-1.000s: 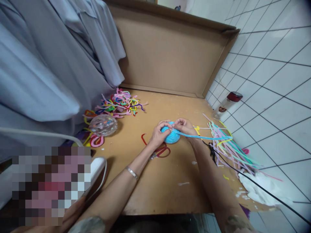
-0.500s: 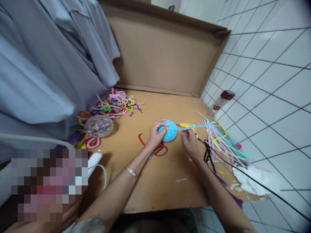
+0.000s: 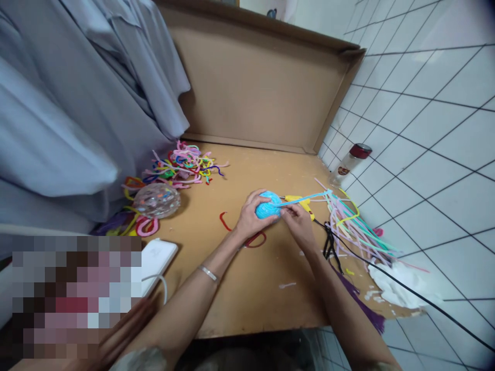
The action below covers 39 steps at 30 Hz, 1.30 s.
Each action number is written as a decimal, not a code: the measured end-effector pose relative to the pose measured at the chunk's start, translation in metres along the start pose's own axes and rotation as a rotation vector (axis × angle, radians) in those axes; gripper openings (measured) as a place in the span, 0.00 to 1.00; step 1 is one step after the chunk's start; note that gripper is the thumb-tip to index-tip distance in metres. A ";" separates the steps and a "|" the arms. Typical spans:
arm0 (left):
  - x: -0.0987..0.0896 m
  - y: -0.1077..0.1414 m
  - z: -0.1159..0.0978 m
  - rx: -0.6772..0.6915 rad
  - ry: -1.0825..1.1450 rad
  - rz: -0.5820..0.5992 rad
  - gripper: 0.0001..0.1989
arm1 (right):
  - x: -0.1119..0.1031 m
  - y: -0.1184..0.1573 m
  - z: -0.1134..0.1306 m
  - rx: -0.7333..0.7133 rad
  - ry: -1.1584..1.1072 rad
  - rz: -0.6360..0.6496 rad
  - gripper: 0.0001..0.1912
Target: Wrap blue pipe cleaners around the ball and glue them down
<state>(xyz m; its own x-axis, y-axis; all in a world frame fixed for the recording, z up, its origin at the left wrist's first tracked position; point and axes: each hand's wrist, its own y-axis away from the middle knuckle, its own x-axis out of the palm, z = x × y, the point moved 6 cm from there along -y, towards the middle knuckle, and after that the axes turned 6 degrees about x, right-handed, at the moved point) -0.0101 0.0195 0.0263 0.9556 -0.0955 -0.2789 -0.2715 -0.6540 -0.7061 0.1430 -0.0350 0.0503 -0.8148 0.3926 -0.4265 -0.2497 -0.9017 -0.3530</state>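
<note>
My left hand (image 3: 251, 215) is closed around a ball wound with bright blue pipe cleaner (image 3: 268, 205), its thumb along the lower side. A loose length of blue pipe cleaner (image 3: 305, 199) runs from the ball out to the right. My right hand (image 3: 297, 221) is at the ball's right edge, its fingers pinched together at the base of that length; the fingertips are partly hidden. Just behind it lies a yellow glue gun (image 3: 296, 199) with a black cord. Red-handled scissors (image 3: 260, 239) lie on the table, partly hidden under my left wrist.
Tangled coloured pipe cleaners (image 3: 189, 159) and a clear ball (image 3: 158, 201) are at the left. Straight pipe cleaners (image 3: 351, 226), white tissue (image 3: 400, 283) and a red-lidded jar (image 3: 351, 164) are at the right. Someone's hand (image 3: 133, 324) is beside a white device (image 3: 160, 257).
My right hand has moved left to the ball, and the loose blue length now slants upward. My left thumb has shifted to the ball's lower side. More of the white device shows.
</note>
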 end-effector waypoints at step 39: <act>-0.007 -0.001 0.036 -0.355 0.305 -0.124 0.32 | -0.016 -0.034 -0.014 0.011 0.763 -0.204 0.19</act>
<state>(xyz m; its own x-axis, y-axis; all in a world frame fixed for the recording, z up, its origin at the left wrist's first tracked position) -0.0208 0.0473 0.0054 0.9828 -0.1815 0.0346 -0.1479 -0.8849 -0.4417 0.1720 -0.0077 0.0573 -0.1689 0.5629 -0.8091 -0.3639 -0.7985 -0.4796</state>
